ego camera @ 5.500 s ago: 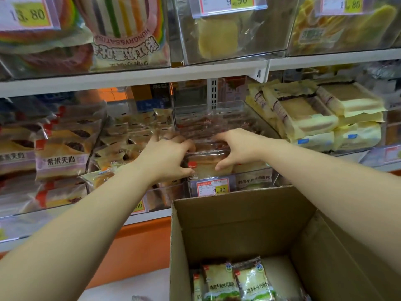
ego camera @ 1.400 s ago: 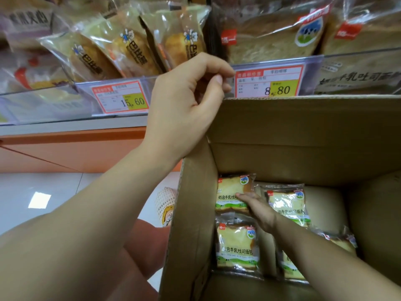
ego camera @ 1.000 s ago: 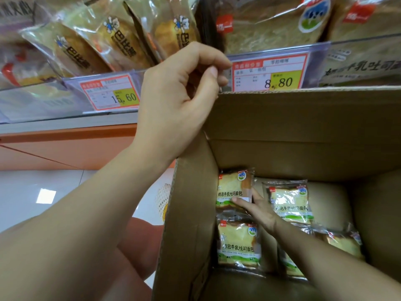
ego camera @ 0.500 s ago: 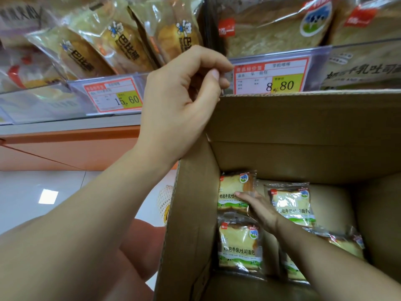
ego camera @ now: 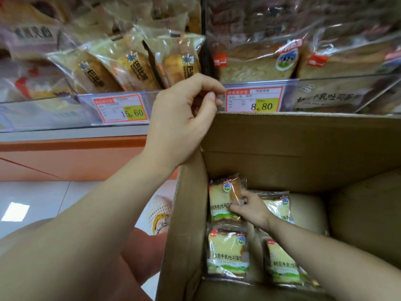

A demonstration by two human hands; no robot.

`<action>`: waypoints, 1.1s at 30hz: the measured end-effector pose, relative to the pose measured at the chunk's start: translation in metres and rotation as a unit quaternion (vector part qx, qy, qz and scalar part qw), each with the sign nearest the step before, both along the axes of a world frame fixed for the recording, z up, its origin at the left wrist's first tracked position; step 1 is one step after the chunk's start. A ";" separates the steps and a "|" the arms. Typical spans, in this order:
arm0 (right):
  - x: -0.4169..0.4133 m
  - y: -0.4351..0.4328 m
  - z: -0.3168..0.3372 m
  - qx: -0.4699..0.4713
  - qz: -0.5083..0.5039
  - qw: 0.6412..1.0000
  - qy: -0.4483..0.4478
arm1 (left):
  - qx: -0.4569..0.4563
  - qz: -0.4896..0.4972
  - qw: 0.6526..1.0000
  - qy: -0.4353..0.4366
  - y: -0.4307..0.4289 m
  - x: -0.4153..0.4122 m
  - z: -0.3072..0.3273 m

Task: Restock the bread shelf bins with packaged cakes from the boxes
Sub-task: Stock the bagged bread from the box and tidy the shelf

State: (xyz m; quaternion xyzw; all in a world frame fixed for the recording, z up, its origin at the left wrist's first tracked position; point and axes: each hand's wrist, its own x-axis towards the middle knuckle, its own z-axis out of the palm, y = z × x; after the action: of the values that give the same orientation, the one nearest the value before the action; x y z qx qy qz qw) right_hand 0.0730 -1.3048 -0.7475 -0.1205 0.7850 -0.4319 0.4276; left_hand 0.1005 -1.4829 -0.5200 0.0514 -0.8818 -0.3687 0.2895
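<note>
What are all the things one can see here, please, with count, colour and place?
cardboard box: one, brown, lower right.
packaged cakes: at least four, yellow-green, inside the box.
shelf bins: two, clear, top, holding wrapped breads.
price tags: two, red-framed, on bin fronts.
shelf base: one, orange, left.
floor: one, white, lower left.
left hand: one, fingers curled, at the box's upper left corner.
right hand: one, pinching the upper left cake in the box.

The single head-worn camera faces forward and down at close range into the open brown cardboard box [ego camera: 303, 148]. Clear plastic shelf bins [ego camera: 338, 92] sit just beyond its far edge.
</note>
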 end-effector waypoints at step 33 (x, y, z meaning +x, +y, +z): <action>0.018 0.063 0.332 -0.324 -0.143 0.922 0.156 | 0.285 -0.198 0.924 -0.158 0.049 0.052 0.080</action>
State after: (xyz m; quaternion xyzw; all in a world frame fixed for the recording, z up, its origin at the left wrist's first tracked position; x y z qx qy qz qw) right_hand 0.0911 -1.2415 -0.4154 -0.2050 0.6678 -0.6948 0.1711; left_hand 0.1526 -1.4339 -0.4402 0.0133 -0.7661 -0.6413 0.0402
